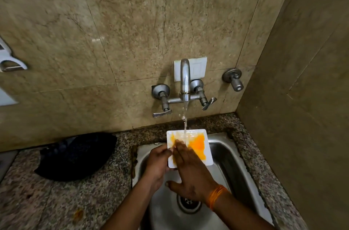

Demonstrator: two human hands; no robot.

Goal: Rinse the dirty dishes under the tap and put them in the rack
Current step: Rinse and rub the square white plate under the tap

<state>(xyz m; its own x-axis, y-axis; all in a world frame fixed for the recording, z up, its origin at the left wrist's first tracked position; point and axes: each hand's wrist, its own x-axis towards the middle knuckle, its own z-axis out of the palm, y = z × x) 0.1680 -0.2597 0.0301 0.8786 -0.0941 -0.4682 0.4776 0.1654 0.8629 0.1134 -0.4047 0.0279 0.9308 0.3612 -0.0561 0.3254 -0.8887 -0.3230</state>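
Observation:
A square white plate [204, 152] smeared with orange-yellow sauce is held over the steel sink [234, 163]. Water runs from the wall tap [185, 80] onto the plate's far middle. My left hand [158, 163] grips the plate's left edge. My right hand [190, 171] lies flat on the plate's surface with its fingers stretched over the left part of the smear. An orange thread band circles my right wrist. No rack is in view.
A dark cloth [75, 156] lies on the speckled granite counter [62, 201] left of the sink. The sink drain [188, 201] sits below my right hand. A second valve knob [234, 78] sticks out of the wall at right. A side wall closes the right.

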